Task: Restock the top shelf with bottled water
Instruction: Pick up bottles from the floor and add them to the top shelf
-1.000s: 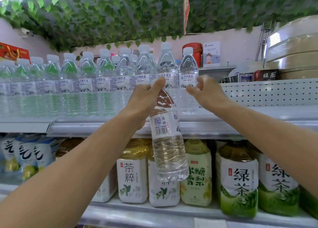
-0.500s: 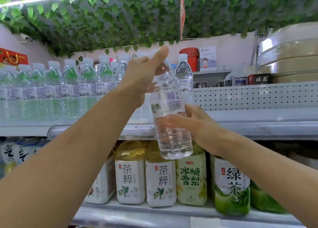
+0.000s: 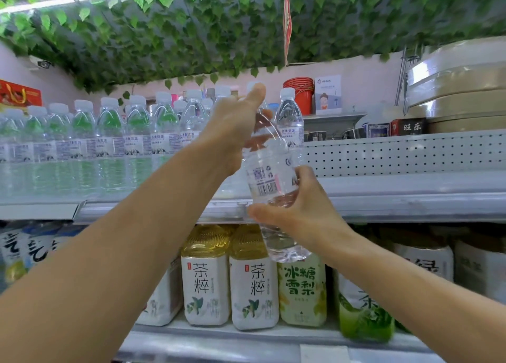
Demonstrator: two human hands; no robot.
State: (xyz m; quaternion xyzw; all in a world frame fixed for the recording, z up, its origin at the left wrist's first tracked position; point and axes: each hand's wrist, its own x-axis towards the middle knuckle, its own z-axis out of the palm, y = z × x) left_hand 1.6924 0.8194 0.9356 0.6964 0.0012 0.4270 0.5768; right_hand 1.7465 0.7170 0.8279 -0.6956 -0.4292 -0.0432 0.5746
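Up along the top shelf (image 3: pixel 410 195) a row of water bottles (image 3: pixel 109 132) stands upright with caps up, ending just left of the bare stretch before the perforated back panel (image 3: pixel 397 154). Held in front of the shelf edge, the clear water bottle (image 3: pixel 273 187) has its long axis near vertical, top leaning slightly left, base hanging before the tea bottles (image 3: pixel 254 280) below. Left hand (image 3: pixel 235 132) grips its neck; right hand (image 3: pixel 298 212) wraps its lower body.

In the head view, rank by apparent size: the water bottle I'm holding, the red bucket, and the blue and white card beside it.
1. Clear plastic water bottle, largest, though nearest the camera.
2-3. Red bucket and blue and white card look alike.
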